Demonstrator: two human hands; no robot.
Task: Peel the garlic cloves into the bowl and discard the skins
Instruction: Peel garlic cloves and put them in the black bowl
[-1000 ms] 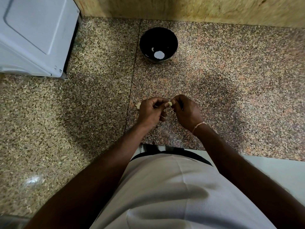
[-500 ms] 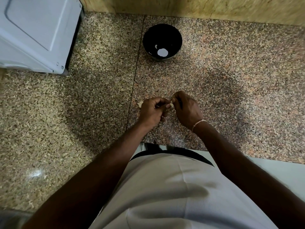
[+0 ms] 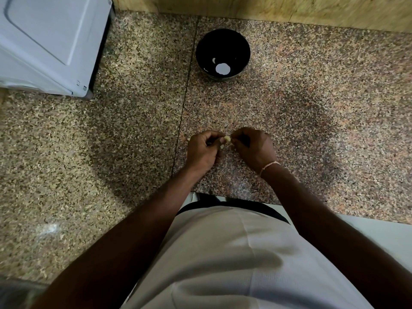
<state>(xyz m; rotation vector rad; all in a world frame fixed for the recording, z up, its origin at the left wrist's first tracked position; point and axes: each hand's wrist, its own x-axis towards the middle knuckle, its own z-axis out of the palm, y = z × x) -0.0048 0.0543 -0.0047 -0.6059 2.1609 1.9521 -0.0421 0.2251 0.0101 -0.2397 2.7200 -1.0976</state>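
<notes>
A pale garlic clove sits pinched between the fingertips of both hands over the speckled granite counter. My left hand has its fingers curled and grips the clove from the left. My right hand pinches at the clove from the right; a thin bracelet circles its wrist. Most of the clove is hidden by the fingers. A black bowl stands farther back on the counter, with bright white spots on its glossy bottom.
A white appliance fills the back left corner of the counter. A yellowish wall runs along the back. A small pale scrap lies just left of my left hand. The counter's near edge is by my white shirt.
Both hands stay together on the clove with only small finger movements. The camera has shifted slightly, so the bowl sits a little differently in view.
</notes>
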